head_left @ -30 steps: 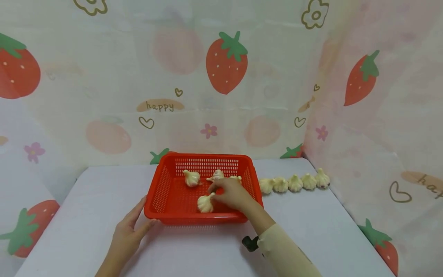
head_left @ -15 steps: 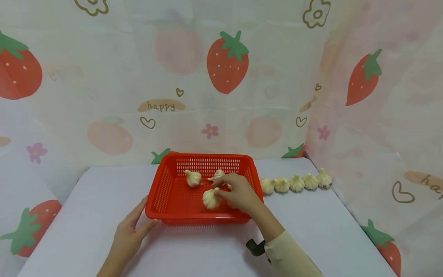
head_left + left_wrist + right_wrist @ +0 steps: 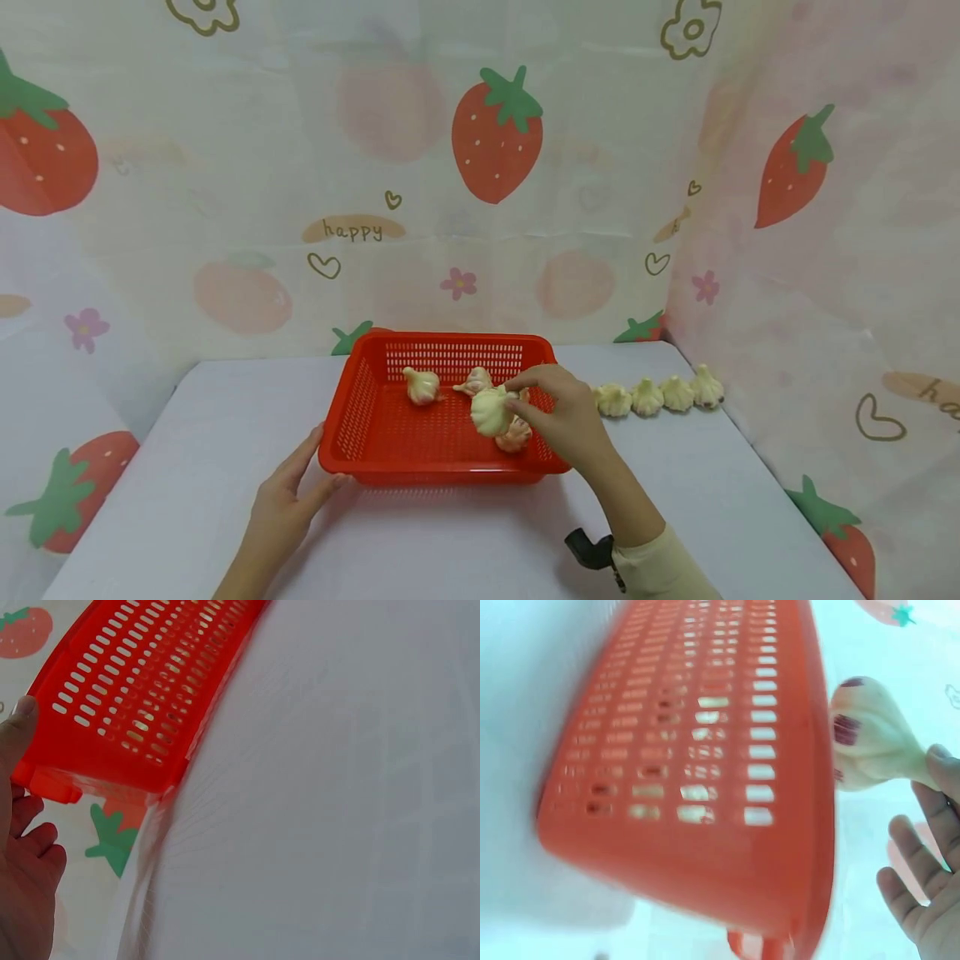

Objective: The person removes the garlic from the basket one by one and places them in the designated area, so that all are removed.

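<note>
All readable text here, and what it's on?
"happy": tan patch on the back cloth.
"ha", cut off by the picture's edge: right patch.
"h", rest unreadable: corner patch.
None seen on the basket or garlic.

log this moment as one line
right hand: pinches garlic bulb above red basket | left hand: touches basket corner | garlic row: on table

The right arm (image 3: 624, 500) wears 1 cream sleeve (image 3: 666, 570), with 1 curved black piece (image 3: 588, 550) beside its cuff.
</note>
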The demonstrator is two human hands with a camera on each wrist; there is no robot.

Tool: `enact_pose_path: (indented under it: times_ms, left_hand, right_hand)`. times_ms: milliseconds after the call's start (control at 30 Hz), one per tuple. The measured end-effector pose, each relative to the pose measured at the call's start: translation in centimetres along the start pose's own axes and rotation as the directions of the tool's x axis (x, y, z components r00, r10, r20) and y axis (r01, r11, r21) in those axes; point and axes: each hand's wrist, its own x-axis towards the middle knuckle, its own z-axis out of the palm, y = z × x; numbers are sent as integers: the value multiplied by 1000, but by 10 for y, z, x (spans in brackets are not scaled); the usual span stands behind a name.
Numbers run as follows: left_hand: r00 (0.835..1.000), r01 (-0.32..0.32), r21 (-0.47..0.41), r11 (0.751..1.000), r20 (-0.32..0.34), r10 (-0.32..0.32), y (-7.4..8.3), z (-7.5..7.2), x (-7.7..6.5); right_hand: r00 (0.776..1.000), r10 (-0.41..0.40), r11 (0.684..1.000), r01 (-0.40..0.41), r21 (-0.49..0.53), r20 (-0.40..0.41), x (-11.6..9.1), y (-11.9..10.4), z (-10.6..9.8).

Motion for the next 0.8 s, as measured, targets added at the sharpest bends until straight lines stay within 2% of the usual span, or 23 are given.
enact_pose_path:
  times_ms: [433, 567, 800]
  left_hand:
    - [1000, -22, -6, 1000, -11, 22, -2, 1, 1]
    - [1000, -19, -1, 1000, -13, 19, 0, 0, 1]
    - [1000, -15, -6, 1000, -3, 15, 1, 2, -1]
  right_hand:
    - [988, 18, 1000, -21, -15, -156, -21, 6, -52]
    - [981, 16, 1000, -20, -18, -196, -24, 12, -63]
    - [973, 77, 997, -77, 7, -217, -32, 30, -75]
